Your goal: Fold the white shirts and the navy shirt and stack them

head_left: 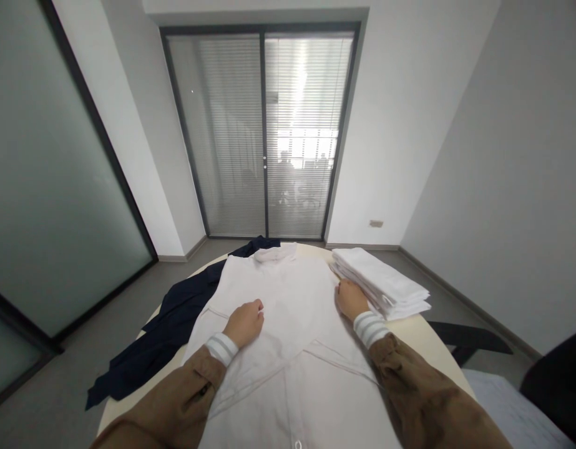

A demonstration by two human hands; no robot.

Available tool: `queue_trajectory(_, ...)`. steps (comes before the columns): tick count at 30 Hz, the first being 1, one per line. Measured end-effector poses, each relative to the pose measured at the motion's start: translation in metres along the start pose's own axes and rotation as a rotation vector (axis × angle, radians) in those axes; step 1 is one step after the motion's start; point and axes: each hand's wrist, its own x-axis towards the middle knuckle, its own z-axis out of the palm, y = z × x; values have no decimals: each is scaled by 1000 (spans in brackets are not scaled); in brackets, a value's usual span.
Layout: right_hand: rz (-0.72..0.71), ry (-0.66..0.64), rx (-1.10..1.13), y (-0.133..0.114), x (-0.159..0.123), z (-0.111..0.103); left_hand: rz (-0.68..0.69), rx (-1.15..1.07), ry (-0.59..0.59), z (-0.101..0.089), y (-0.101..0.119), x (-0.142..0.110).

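Observation:
A white shirt [288,299] lies spread out down the middle of a round, cream-coloured table, its collar at the far end. Folds or sleeves cross its lower part. My left hand [245,323] is over the left part of the shirt, fingers curled into a loose fist, with no cloth visible in it. At the shirt's right edge, my right hand [351,299] is closed on the cloth; its fingertips are partly hidden. Right beside that hand sits a stack of folded white cloth [381,280].
Dark navy clothing [175,312] lies along the table's left side, partly hanging over the edge. The table top [437,349] shows at the right. Beyond it stand a dark chair [475,337] and a pale surface [512,399]. Glass doors with blinds [264,137] are behind.

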Motion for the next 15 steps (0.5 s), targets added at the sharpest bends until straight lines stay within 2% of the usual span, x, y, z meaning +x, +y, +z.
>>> queue_trajectory(9,60,58,8,2,-8,1,9,-12,73,6,-3,-2)
queue_trajectory(15,76,-43,81,15,-10,-5,7,-25,114,8,-6,-4)
